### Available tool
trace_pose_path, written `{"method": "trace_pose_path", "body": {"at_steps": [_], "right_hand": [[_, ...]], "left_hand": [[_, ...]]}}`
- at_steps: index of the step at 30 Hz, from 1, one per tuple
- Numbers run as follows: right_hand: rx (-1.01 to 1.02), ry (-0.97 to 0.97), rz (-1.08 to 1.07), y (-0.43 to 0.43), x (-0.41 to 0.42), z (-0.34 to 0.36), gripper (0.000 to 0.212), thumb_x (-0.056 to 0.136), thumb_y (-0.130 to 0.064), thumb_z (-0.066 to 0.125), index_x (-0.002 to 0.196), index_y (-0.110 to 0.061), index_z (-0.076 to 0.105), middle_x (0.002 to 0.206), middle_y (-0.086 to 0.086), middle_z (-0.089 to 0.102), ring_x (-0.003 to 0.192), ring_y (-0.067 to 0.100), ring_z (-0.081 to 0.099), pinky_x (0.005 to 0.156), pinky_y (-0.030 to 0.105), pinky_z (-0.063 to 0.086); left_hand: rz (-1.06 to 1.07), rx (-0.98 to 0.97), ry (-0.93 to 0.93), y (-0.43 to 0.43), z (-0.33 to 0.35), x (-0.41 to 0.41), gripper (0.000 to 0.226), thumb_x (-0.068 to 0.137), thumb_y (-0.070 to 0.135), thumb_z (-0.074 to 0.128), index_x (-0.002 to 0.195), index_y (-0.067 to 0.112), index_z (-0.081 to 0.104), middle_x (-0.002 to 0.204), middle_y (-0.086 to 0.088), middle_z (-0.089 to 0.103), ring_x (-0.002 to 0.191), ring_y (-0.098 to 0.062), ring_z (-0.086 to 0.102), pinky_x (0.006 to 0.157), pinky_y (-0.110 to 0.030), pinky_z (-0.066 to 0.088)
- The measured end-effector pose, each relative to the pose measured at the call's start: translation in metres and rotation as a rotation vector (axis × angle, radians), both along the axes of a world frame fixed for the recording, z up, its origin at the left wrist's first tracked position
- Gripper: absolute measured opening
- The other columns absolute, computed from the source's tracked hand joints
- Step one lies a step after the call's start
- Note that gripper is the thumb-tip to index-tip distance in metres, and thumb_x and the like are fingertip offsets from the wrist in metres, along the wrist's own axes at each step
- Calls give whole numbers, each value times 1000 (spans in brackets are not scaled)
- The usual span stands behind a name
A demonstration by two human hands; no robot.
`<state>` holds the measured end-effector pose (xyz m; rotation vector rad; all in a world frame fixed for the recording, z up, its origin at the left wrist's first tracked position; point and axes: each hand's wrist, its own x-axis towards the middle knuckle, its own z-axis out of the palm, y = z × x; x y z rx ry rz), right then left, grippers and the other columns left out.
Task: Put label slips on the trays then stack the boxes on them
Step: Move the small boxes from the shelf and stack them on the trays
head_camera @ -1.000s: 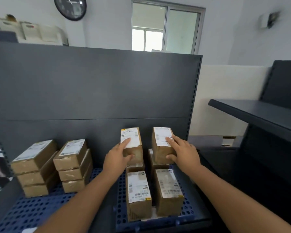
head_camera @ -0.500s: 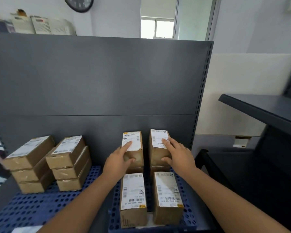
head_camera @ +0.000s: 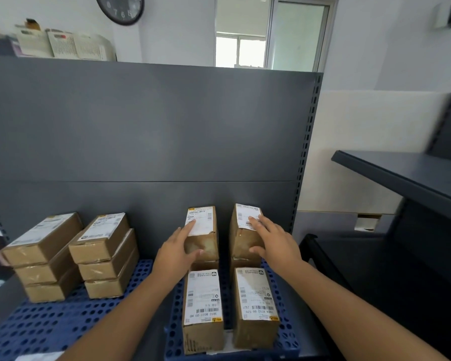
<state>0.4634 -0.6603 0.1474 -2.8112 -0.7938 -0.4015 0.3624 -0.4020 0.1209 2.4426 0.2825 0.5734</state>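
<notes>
I noted the dark grey metal shelf backboard (head_camera: 141,131) as reference. Below it lay two blue perforated plastic trays: the left tray (head_camera: 50,321) carried two three-high stacks of brown cardboard boxes (head_camera: 73,256), and the right tray (head_camera: 284,332) carried four stacks. My left hand (head_camera: 176,254) rested spread on the rear-left top box (head_camera: 202,230), nearest the backboard. My right hand (head_camera: 276,243) rested spread on the rear-right top box (head_camera: 242,230). Neither hand was clenched.
</notes>
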Motion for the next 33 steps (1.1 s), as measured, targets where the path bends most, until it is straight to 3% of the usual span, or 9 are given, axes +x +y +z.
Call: {"method": "trace_pose_path", "body": {"at_steps": [15, 21, 28, 33], "right_hand": [[26, 8, -12, 0, -4, 0, 81, 91, -48, 60, 153, -38, 9, 162, -3, 16, 140, 25, 31, 107, 43, 41], [32, -13, -32, -9, -12, 6, 82, 91, -48, 60, 153, -37, 8, 162, -4, 16, 138, 24, 35, 102, 40, 45], [66, -30, -144, -37, -49, 14, 88, 86, -51, 66, 152, -42, 7, 162, -5, 17, 141, 26, 33, 101, 44, 44], [59, -51, -271, -67, -93, 19, 88, 86, -52, 65, 153, -39, 9, 162, -3, 20, 143, 25, 28, 106, 44, 40]], "left_hand": [[19, 42, 3, 4, 4, -12, 85, 81, 49, 72, 149, 45, 22, 158, -5, 32, 141, -26, 36, 110, -45, 40], [36, 83, -5, 3, 7, -19, 85, 79, 51, 73, 148, 45, 23, 161, -5, 20, 140, -28, 36, 103, -40, 44], [-7, 161, -84, -7, 21, -32, 85, 76, 53, 74, 147, 39, 30, 158, -6, 25, 147, -28, 16, 115, -48, 31], [-142, 170, -155, -32, 33, -45, 82, 75, 53, 75, 145, 35, 37, 155, -4, 31, 145, -26, 19, 115, -48, 29]]}}
